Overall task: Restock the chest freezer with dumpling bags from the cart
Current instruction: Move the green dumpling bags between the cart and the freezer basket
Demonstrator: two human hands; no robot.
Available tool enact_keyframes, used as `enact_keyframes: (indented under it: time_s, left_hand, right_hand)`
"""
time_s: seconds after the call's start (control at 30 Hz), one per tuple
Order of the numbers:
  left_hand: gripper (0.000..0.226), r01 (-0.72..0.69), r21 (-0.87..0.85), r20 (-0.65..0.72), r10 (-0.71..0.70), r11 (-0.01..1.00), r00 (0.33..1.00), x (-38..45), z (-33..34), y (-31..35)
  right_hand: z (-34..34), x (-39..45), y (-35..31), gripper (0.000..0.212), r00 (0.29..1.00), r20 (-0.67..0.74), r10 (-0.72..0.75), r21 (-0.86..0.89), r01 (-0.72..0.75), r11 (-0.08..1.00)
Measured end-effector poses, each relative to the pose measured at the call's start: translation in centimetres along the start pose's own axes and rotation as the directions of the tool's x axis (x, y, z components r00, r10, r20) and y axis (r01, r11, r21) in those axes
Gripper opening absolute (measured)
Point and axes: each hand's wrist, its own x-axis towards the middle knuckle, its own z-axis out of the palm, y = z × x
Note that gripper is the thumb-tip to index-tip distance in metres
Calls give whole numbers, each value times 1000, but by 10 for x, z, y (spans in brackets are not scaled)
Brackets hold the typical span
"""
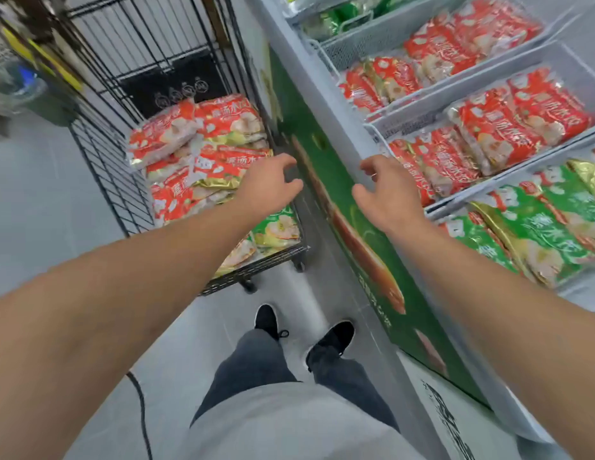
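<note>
Between cart and freezer, both hands hang empty, fingers loosely curled. Left hand (268, 184) hovers over the cart's (100, 167) red dumpling bags (196, 141); right hand (382, 190) sits above the freezer's (339, 127) grey rim, its baskets (419, 94) of bags just beyond.

A grey floor (40, 200) is lying underfoot, catching a soft sheen of light between the fixtures. A black cable (141, 413) is trailing across it at lower left. Blurred clutter (20, 78), partly yellow, is sitting in the upper left corner.
</note>
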Motion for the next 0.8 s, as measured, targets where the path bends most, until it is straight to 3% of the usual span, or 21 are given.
enact_keyframes:
  time_s: [0.17,0.3,0.53,0.8]
  left_hand:
    - [50,171,-78,-12,-172,982,985,-35,-26,-113]
    - [52,256,-128,14,-257,958,966,-54,-33,-188]
    - [56,388,-173,104,-375,905,921,-69,-31,-282]
    - [52,460,-231,192,-424,857,885,-63,0,-302]
  right_hand:
    - [74,5,-84,42,982,133,-131,-23,135,991]
    - [130,7,-125,41,960,248,-133,-67,154,986]
    - [209,13,-156,44,912,410,-26,-159,99,982]
    - [254,38,-134,55,811,554,186,-266,-39,963]
